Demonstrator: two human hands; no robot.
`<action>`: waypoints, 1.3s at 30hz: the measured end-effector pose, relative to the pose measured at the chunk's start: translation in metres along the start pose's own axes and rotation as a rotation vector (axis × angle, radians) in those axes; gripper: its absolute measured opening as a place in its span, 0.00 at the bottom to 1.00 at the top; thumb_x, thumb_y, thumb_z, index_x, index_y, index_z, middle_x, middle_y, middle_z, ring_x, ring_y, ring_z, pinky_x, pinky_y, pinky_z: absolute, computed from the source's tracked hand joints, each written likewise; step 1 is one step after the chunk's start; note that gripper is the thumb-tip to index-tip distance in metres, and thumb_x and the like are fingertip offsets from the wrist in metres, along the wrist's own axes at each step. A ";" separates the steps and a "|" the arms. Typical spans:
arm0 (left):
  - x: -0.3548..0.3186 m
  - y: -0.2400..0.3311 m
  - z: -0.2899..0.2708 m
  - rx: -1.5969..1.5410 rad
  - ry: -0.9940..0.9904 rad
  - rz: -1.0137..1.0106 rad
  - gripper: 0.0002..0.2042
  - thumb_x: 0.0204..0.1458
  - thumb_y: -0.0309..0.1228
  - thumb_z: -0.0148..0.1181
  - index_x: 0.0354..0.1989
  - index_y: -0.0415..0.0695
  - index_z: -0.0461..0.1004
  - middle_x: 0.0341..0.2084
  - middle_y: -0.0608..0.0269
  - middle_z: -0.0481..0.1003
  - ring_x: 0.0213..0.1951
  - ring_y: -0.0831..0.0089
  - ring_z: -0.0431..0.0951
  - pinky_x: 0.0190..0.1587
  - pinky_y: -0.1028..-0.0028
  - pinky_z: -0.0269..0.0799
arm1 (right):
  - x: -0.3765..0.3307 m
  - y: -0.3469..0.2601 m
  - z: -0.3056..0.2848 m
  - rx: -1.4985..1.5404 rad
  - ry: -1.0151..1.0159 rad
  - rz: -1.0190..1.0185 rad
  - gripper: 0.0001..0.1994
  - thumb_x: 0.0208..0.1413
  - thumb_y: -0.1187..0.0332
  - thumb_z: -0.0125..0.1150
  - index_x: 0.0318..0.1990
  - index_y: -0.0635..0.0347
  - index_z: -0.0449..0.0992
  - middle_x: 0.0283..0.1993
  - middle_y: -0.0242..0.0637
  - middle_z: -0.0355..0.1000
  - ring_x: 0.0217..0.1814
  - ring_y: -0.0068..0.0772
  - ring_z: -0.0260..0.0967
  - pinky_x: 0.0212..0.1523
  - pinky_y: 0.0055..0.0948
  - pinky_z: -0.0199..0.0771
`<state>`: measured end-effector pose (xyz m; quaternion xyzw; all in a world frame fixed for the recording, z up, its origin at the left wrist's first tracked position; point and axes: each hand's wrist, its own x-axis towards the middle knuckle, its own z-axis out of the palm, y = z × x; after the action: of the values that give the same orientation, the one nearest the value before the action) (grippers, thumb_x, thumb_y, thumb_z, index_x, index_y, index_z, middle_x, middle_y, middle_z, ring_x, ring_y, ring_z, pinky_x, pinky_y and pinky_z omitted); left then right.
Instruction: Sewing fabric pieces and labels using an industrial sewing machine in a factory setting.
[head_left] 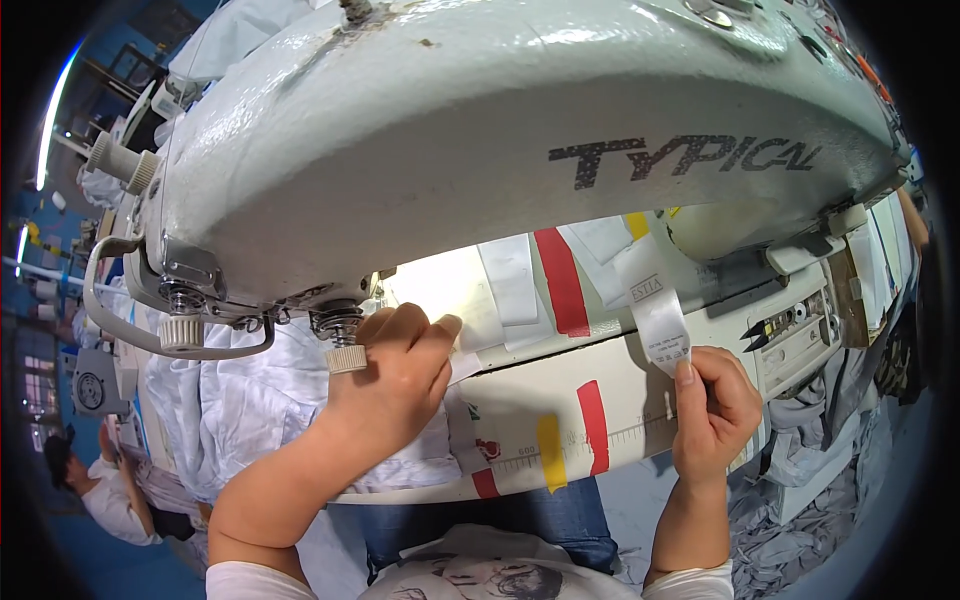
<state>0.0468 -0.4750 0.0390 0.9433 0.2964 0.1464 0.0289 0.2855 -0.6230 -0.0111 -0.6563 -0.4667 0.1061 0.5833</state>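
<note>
My right hand [715, 410] pinches the lower end of a white printed label [658, 310] between thumb and fingers, above the right part of the machine bed. The label hangs lengthwise up and away from the fingertips. My left hand [392, 375] is bent and closed under the needle end of the sewing machine [480, 130], beside a ribbed tension knob [346, 358]. What its fingertips hold is hidden behind the hand. White cloth [250, 410] lies bunched left of that hand and under its wrist.
Stacks of white labels [512, 280] lie on the bed under the machine arm. Red tape [594, 425] and yellow tape [551, 452] cross the ruler edge. Grey cloth heaps [800, 530] stand at the right. Another person [115, 495] sits at far left.
</note>
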 end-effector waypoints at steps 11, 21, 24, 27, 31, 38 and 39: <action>-0.001 -0.004 0.005 -0.046 -0.008 0.011 0.12 0.40 0.21 0.62 0.37 0.43 0.76 0.22 0.59 0.68 0.25 0.59 0.72 0.30 0.63 0.68 | 0.000 0.001 0.001 0.002 0.007 -0.002 0.03 0.52 0.83 0.58 0.34 0.71 0.76 0.30 0.41 0.74 0.28 0.26 0.67 0.29 0.21 0.65; 0.005 -0.004 0.005 -0.046 -0.037 0.004 0.12 0.40 0.20 0.62 0.36 0.43 0.76 0.23 0.59 0.69 0.26 0.60 0.72 0.31 0.63 0.68 | 0.000 0.001 0.001 -0.001 0.014 -0.012 0.03 0.52 0.83 0.58 0.34 0.71 0.76 0.30 0.41 0.74 0.28 0.26 0.67 0.28 0.21 0.64; 0.015 -0.001 0.006 -0.047 0.020 0.005 0.12 0.40 0.20 0.61 0.37 0.42 0.76 0.24 0.59 0.70 0.26 0.60 0.73 0.31 0.64 0.69 | 0.000 0.000 0.002 0.006 0.015 0.006 0.03 0.52 0.83 0.58 0.34 0.71 0.76 0.30 0.41 0.74 0.28 0.26 0.67 0.28 0.21 0.64; 0.023 -0.003 0.012 -0.046 0.029 0.017 0.12 0.41 0.19 0.61 0.37 0.42 0.76 0.24 0.59 0.71 0.26 0.60 0.74 0.29 0.64 0.71 | 0.000 0.001 0.002 0.005 0.014 -0.007 0.03 0.52 0.83 0.58 0.33 0.71 0.76 0.30 0.41 0.74 0.28 0.26 0.67 0.28 0.21 0.64; 0.025 -0.007 0.020 -0.027 0.027 0.029 0.13 0.41 0.19 0.61 0.38 0.42 0.76 0.24 0.59 0.70 0.26 0.60 0.74 0.29 0.64 0.72 | -0.001 0.000 0.001 0.005 0.011 0.004 0.02 0.52 0.83 0.58 0.33 0.71 0.76 0.30 0.41 0.74 0.28 0.26 0.67 0.28 0.21 0.65; 0.025 -0.004 0.018 -0.040 0.014 0.003 0.13 0.42 0.20 0.60 0.38 0.42 0.75 0.26 0.58 0.71 0.28 0.59 0.75 0.31 0.64 0.72 | 0.000 -0.002 0.000 0.016 -0.016 0.021 0.03 0.55 0.82 0.56 0.34 0.73 0.76 0.34 0.39 0.73 0.31 0.20 0.65 0.34 0.17 0.63; 0.025 -0.002 0.016 -0.042 0.015 0.004 0.13 0.42 0.20 0.60 0.38 0.42 0.75 0.26 0.58 0.71 0.28 0.59 0.75 0.31 0.64 0.72 | 0.000 -0.001 0.000 0.016 -0.017 0.018 0.03 0.55 0.82 0.56 0.34 0.73 0.76 0.34 0.39 0.73 0.31 0.20 0.65 0.34 0.17 0.63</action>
<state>0.0698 -0.4591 0.0298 0.9420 0.2916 0.1598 0.0460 0.2850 -0.6235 -0.0098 -0.6548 -0.4647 0.1205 0.5837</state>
